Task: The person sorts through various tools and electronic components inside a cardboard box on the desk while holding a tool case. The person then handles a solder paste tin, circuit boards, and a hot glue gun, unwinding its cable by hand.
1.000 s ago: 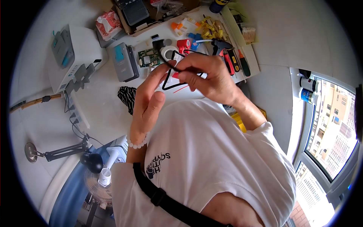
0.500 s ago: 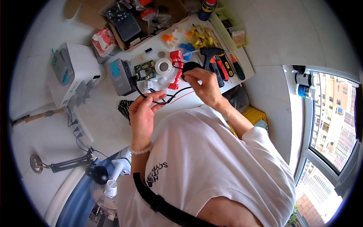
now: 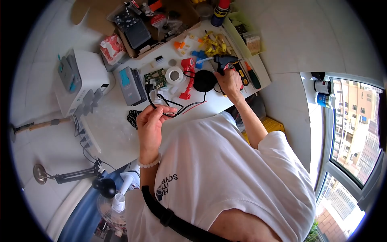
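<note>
My left hand point(image 3: 150, 121) pinches a black cable point(image 3: 183, 109) between thumb and fingers. One end of the cable carries a black plug point(image 3: 149, 87), standing up above the fingers. Loops of it spread right, toward a round black disc point(image 3: 204, 81) lying on the table. My right hand point(image 3: 230, 84) is closed around the handle of a black glue gun point(image 3: 224, 60), whose nozzle points to the upper right. The hand hides most of that handle. Left of the disc lies a red bracket-like part point(image 3: 187, 78), with a white ring-shaped roll point(image 3: 174, 75) beside it.
A green circuit board point(image 3: 155, 78) and a grey case point(image 3: 131, 85) lie to the left. Behind are a cardboard box point(image 3: 177, 34) of parts, a yellow tangle point(image 3: 215, 43) and a WD-40 can point(image 3: 220, 14). A green-handled screwdriver point(image 3: 253, 76) lies near the right edge.
My right hand has moved right, from above the black disc to the glue gun's handle, leaving the disc uncovered. My left hand still holds the cable, slightly lower.
</note>
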Available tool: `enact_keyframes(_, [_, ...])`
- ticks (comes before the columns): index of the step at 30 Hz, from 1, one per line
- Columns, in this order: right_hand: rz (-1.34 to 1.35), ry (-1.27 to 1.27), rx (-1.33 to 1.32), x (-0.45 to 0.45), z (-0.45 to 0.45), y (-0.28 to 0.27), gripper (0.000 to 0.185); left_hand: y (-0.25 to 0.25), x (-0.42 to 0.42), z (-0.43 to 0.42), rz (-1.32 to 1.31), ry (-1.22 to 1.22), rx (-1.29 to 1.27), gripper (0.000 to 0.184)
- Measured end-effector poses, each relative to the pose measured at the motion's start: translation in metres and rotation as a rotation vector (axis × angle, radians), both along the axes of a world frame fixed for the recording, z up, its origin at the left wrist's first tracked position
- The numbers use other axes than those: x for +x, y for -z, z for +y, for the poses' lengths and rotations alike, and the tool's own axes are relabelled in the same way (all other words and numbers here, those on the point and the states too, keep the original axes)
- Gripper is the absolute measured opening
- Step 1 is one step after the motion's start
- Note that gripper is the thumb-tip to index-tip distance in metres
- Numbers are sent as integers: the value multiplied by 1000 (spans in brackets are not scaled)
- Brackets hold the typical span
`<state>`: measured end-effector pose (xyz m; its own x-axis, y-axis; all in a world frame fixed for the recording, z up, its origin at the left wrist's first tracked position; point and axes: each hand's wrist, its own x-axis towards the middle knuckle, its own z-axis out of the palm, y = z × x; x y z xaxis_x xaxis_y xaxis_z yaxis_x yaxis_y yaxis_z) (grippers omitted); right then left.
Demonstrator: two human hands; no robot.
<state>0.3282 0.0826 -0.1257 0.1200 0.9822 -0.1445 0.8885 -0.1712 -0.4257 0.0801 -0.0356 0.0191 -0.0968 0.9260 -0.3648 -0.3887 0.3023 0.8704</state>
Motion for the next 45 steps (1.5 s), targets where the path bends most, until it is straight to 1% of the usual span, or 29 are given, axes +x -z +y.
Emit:
enact_keyframes(6, [90, 20, 13, -1, 2, 9, 37, 0, 1, 0, 5, -14, 11, 20])
enact_keyframes(8, [139, 60, 87, -1, -1, 15, 35, -1, 1, 0, 3, -16, 7, 20])
enact_keyframes(12, [169, 63, 133, -1, -5, 18, 34, 1, 0, -2, 0, -18, 14, 20])
enact_keyframes(14, [182, 84, 199, -2, -8, 19, 33, 1, 0, -3, 3, -21, 16, 20])
enact_keyframes(15, [181, 82, 201, -4, -9, 13, 33, 0, 0, -2, 7, -17, 17, 20])
enact_keyframes(17, [257, 144, 101, -8, -12, -12, 31, 0, -2, -4, 10, -16, 20, 20])
enact_keyframes(18, [257, 140, 106, -9, -14, -23, 31, 1, -3, -5, 3, -8, 26, 20])
enact_keyframes(20, [341, 91, 149, -12, -20, -45, 31, 1, -5, -5, -4, -6, 38, 20])
enact_keyframes(21, [315, 33, 273, -14, -23, -50, 28, -1, -6, -6, -6, -7, 38, 20])
enact_keyframes(22, [318, 25, 279, -17, -25, -59, 28, -3, -6, -5, -8, -9, 39, 20])
enact_keyframes(24, [423, -17, 361, -25, -29, -86, 24, -7, -8, -3, -16, -6, 59, 21])
enact_keyframes(26, [410, -92, 405, -33, -30, -110, 23, -11, -12, -3, -21, -9, 84, 21])
enact_keyframes(28, [423, -208, 509, -43, -29, -131, 24, -15, -18, -2, -63, 36, 62, 22])
enact_keyframes(33, [483, -380, 672, -76, -29, -174, 21, -19, -26, 4, 151, 86, 78, 26])
enact_keyframes(34, [461, -411, 708, -84, -29, -179, 22, -22, -27, 4, 286, 117, 99, 28])
enact_keyframes(36, [459, -470, 758, -100, -28, -189, 23, -36, -21, 9, 435, 98, 83, 33])
enact_keyframes(37, [472, -500, 808, -109, -26, -189, 25, -38, -18, 11, 452, 78, 109, 37])
enact_keyframes(38, [495, -518, 791, -117, -27, -192, 25, -42, -16, 12, 426, 45, 137, 36])
enact_keyframes(40, [465, -543, 786, -130, -30, -194, 22, -48, -15, 15, 283, -3, 238, 37])
enact_keyframes(41, [506, -576, 828, -136, -29, -189, 22, -49, -16, 16, 215, -17, 250, 39])
enact_keyframes(42, [486, -576, 818, -142, -32, -189, 23, -49, -17, 16, 145, -30, 261, 40])
enact_keyframes(43, [476, -591, 811, -146, -36, -190, 26, -49, -17, 17, 109, -107, 277, 35])
enact_keyframes(44, [466, -607, 803, -150, -39, -190, 28, -47, -18, 19, 110, -106, 278, 35])
enact_keyframes(45, [483, -643, 815, -153, -41, -191, 32, -46, -20, 20, 126, -99, 287, 28])
